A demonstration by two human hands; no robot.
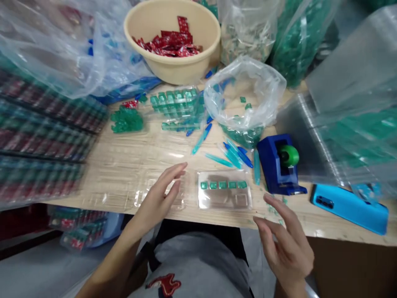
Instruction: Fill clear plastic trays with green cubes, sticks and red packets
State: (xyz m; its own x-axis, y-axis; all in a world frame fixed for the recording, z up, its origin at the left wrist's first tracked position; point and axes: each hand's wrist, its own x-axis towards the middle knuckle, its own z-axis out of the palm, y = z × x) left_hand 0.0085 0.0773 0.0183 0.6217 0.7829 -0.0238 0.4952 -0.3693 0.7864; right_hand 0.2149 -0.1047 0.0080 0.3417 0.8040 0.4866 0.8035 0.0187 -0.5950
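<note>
My left hand (pixel 164 192) hovers over a clear plastic tray (pixel 141 198) near the table's front edge, fingers apart and holding nothing. Just right of it lies another clear plastic tray (pixel 223 202) with a row of several small green square pieces (pixel 222 185) along its upper part. To the right of that tray is my right hand (pixel 285 236), its fingers spread with nothing between them, close to the table edge. Tiny green bits (pixel 273 209) are scattered on the wood beyond its fingertips.
A blue tape dispenser (pixel 274 165) and blue phone (pixel 350 209) sit at right. Behind are blue pens (pixel 238 153), an open plastic bag (pixel 245 99) of green pieces and a cream basin (pixel 173 68) of red packets. Filled packs (pixel 46 136) are stacked at left.
</note>
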